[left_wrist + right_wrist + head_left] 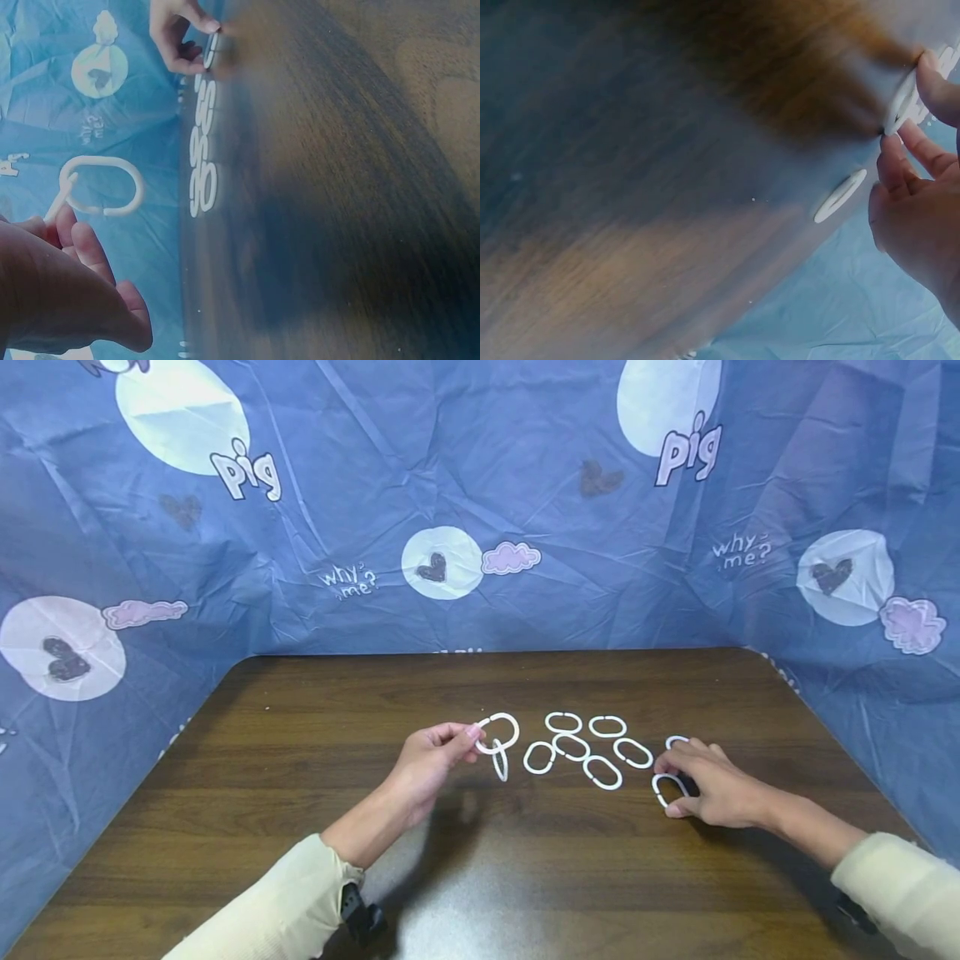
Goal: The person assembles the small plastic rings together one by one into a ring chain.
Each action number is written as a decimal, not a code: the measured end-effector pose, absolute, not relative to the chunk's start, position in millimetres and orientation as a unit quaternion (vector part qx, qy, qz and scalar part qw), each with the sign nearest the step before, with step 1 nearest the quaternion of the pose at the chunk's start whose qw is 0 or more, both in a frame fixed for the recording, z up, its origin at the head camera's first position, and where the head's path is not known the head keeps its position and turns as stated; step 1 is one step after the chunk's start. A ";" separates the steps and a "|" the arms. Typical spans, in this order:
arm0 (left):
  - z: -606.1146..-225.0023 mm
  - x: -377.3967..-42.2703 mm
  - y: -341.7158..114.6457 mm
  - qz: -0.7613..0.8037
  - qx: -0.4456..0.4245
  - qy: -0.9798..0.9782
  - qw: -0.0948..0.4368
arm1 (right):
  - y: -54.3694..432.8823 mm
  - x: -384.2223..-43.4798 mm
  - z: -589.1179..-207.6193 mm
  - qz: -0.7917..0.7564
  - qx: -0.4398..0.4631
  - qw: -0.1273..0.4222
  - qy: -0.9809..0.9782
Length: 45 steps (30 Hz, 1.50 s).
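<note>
At the middle of the table, my left hand (427,764) pinches a white oval curtain ring (517,731) between thumb and fingers, raised off the wood. Linked through it, a second curtain ring (506,768) hangs down; the left wrist view shows this linked ring (139,187) with a small gap in its side. On the right, my right hand (723,785) grips another curtain ring (656,787) by its two ends, thumb at the near end and fingers at the far one. That ring (901,101) lies low at the tabletop in the right wrist view.
Between the hands, several loose curtain rings (602,760) lie on the brown wooden table (337,693). One more ring (675,740) sits just behind the right hand, partly hidden by its fingers. A blue printed cloth (465,468) hangs around the table's back and sides.
</note>
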State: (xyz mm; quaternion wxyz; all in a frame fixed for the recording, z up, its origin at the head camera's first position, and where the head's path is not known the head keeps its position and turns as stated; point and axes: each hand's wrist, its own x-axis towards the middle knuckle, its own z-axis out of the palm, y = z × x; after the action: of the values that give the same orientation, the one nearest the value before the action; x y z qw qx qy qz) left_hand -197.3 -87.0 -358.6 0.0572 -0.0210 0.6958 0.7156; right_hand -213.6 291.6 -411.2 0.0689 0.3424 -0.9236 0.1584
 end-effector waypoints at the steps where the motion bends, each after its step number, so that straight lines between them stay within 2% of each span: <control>1: -358.7 -197.5 -87.1 0.716 -0.021 0.695 0.058 | 292.1 -213.9 -411.7 0.156 0.346 0.076 -0.922; 8: -357.4 -197.8 -87.1 0.714 -0.020 0.697 0.060 | 293.2 -213.3 -413.7 0.142 0.363 0.114 -0.914; 18: -356.0 -197.7 -86.7 0.721 -0.019 0.690 0.062 | 296.7 -210.9 -415.3 0.129 0.371 0.115 -0.912; 32: -355.5 -198.1 -85.4 0.721 -0.017 0.690 0.059 | 298.9 -209.5 -422.0 0.160 0.332 0.103 -0.924; 45: -356.3 -197.6 -85.3 0.722 -0.016 0.689 0.058 | 296.4 -209.2 -424.9 0.131 0.348 0.166 -0.913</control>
State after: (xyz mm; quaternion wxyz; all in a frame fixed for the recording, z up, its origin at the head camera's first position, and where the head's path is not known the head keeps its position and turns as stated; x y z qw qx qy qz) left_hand -197.6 -85.3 -356.3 0.0585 -0.0155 0.6894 0.7218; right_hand -209.2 296.4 -424.9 0.1656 0.3485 -0.9133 0.1307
